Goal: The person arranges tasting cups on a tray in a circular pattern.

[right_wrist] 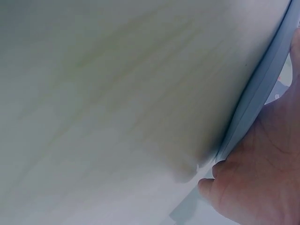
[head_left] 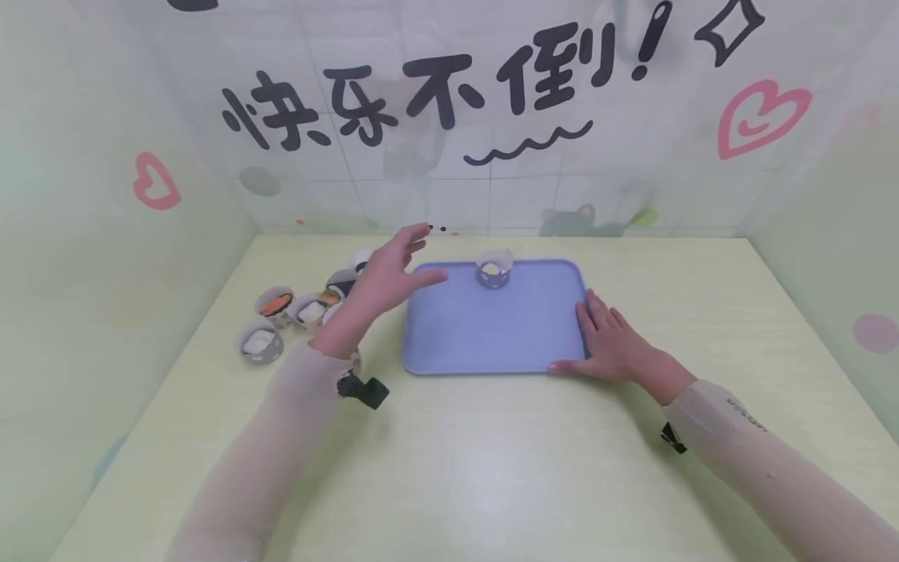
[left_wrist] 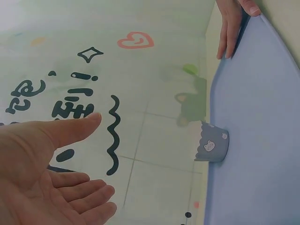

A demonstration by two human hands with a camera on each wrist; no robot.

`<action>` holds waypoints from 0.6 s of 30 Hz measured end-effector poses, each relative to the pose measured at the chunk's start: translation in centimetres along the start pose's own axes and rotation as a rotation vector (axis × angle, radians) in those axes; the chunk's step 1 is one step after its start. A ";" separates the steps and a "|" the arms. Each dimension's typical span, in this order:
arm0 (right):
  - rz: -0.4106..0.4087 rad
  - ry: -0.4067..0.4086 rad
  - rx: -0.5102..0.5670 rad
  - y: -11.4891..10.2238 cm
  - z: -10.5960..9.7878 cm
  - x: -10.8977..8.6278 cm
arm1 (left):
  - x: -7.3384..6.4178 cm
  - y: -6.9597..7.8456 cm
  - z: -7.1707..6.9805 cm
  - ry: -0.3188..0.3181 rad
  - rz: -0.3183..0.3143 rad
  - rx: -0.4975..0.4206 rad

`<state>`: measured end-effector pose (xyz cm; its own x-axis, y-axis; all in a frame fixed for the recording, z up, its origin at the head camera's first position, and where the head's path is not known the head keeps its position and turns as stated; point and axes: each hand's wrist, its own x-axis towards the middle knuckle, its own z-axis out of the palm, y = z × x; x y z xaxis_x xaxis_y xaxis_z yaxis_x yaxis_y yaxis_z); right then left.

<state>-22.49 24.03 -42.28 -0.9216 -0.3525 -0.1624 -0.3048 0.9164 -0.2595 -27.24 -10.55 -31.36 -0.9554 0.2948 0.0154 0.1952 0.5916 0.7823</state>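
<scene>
A blue rectangular tray (head_left: 506,328) lies on the table. Inside its far edge stands a small grey paper cup (head_left: 494,272) with a scalloped rim and pale bear prints, holding something white and yellow. My left hand (head_left: 382,277) hovers above the tray's left side, fingers extended and thumb apart, holding nothing. Against the tray's right edge rests my right hand (head_left: 618,343), its fingers fairly straight along the side and its thumb at the near right corner. In the right wrist view, the palm (right_wrist: 267,173) touches the tray's side.
Several similar cups stand at the table's left, partly hidden by my left arm. One cup (head_left: 275,306) holds an orange-topped piece, another cup (head_left: 259,342) something white. A printed wall (head_left: 421,187) closes off the back; side walls flank the pale table (head_left: 477,453).
</scene>
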 end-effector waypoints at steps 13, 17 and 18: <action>0.003 -0.001 0.007 -0.1 0.1 0.1 | -4.0 -1.9 -3.4 0.028 -0.026 0.042; 0.001 0.001 0.005 -0.1 0.0 0.1 | -5.2 -2.5 -4.1 0.023 -0.060 0.049; 0.001 0.001 0.006 -0.1 0.0 0.1 | -5.5 -2.7 -4.2 0.025 -0.069 0.053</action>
<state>-22.52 23.89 -42.28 -0.9222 -0.3515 -0.1612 -0.3026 0.9155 -0.2652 -23.48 -16.91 -30.91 -0.9721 0.2336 -0.0214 0.1396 0.6491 0.7478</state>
